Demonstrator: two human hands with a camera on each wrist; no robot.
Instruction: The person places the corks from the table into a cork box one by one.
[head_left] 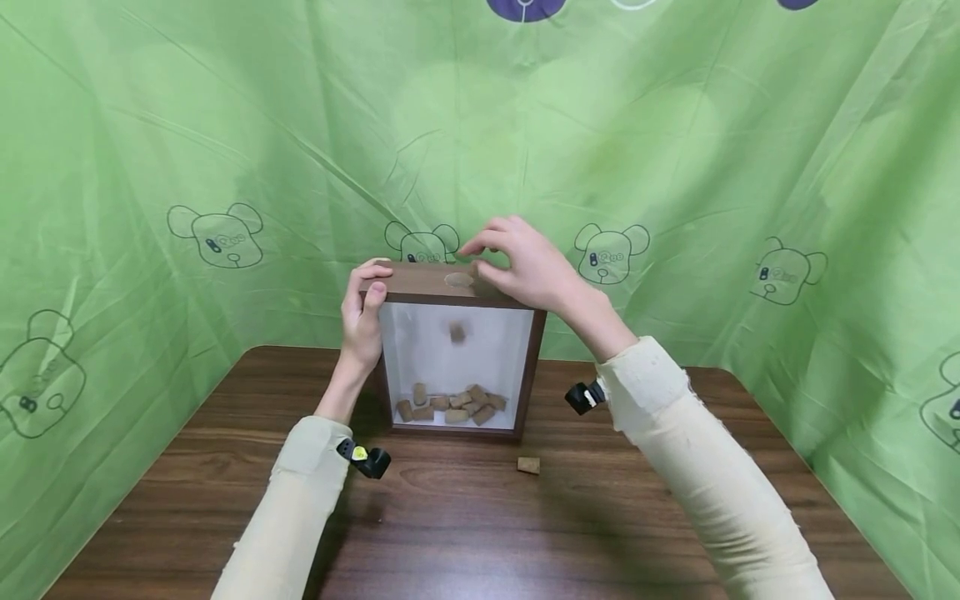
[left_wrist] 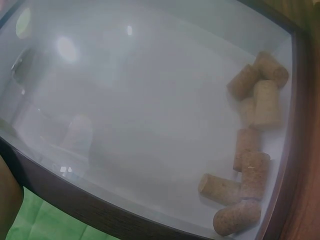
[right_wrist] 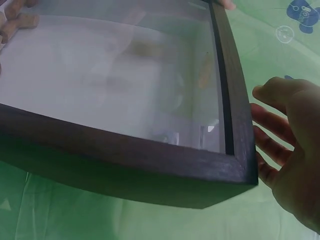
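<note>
A shallow dark-brown wooden box frame (head_left: pixel 420 277) with a clear front stands upright on the table. My left hand (head_left: pixel 362 321) grips its upper left corner, thumb on the front edge and fingers over the top. Beside the round hole (head_left: pixel 459 280) in the top, my right hand (head_left: pixel 528 267) hovers with thumb and fingers apart and nothing between them. Inside, a blurred cork (head_left: pixel 457 332) is in mid-air below the hole. Several corks (left_wrist: pixel 266 105) lie heaped along the bottom. In the right wrist view the fingers (right_wrist: pixel 272 122) are beside the frame's edge.
One loose cork (head_left: pixel 528 465) lies on the wooden table (head_left: pixel 450 533), in front of the box's right side. A green curtain (head_left: pixel 300 125) with bear outlines hangs behind and on both sides. A small black camera sits at each wrist.
</note>
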